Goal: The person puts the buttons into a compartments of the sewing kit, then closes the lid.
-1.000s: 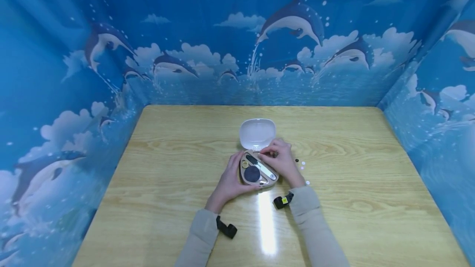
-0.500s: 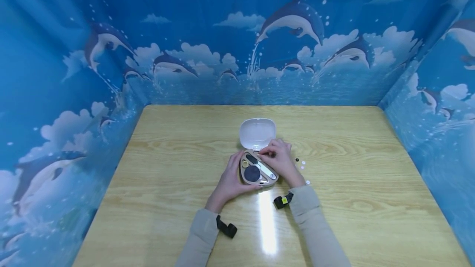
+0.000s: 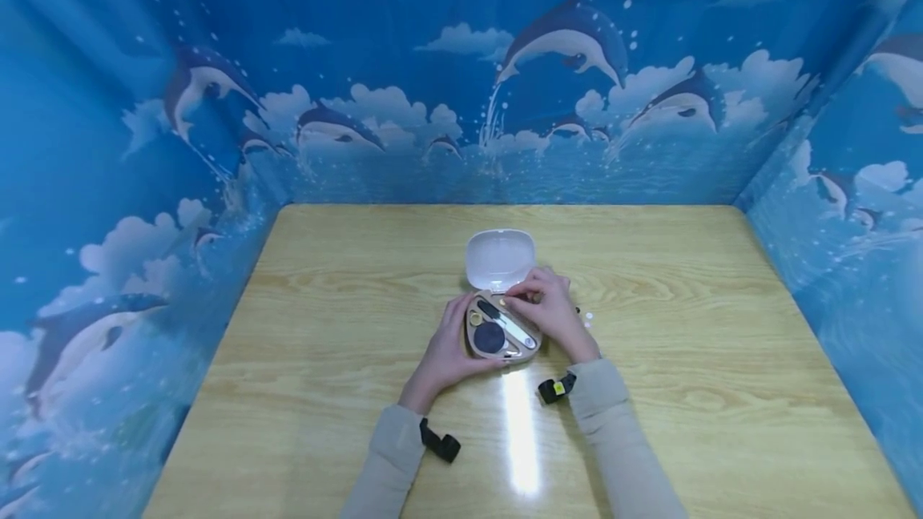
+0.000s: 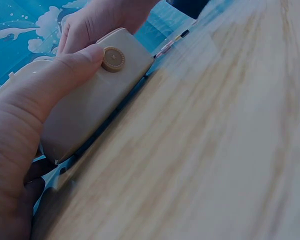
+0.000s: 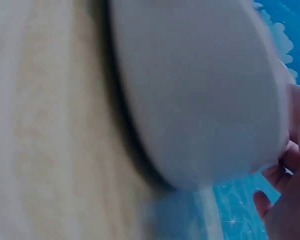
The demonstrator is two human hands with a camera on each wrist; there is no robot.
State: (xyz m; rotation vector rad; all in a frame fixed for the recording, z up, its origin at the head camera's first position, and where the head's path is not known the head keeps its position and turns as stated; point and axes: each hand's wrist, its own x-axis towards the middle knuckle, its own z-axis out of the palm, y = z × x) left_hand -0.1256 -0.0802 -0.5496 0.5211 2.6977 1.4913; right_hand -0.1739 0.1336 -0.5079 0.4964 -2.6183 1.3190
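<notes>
A beige sewing kit box (image 3: 476,352) lies on the table with its white lid (image 3: 501,260) swung open at the far side. Inside are a dark round piece (image 3: 489,337), a pair of scissors or snips with a dark end (image 3: 489,309), and a small gold ring-like piece (image 3: 476,319). My left hand (image 3: 447,347) grips the box from its left and front; in the left wrist view its thumb presses beside a tan button-shaped catch (image 4: 113,59). My right hand (image 3: 548,311) has curled fingers, thumb and index together over the box's far right compartment. I cannot tell what they pinch.
Several small buttons, white ones (image 3: 589,316) and a black one (image 3: 578,310), lie on the wooden table (image 3: 685,359) just right of my right hand. A blue dolphin-print curtain (image 3: 404,102) rises behind the table and at both sides.
My right wrist and forearm have shifted slightly right, covering some of the loose buttons, while its fingertips stay at the box's far right compartment. The left hand and box hold still.
</notes>
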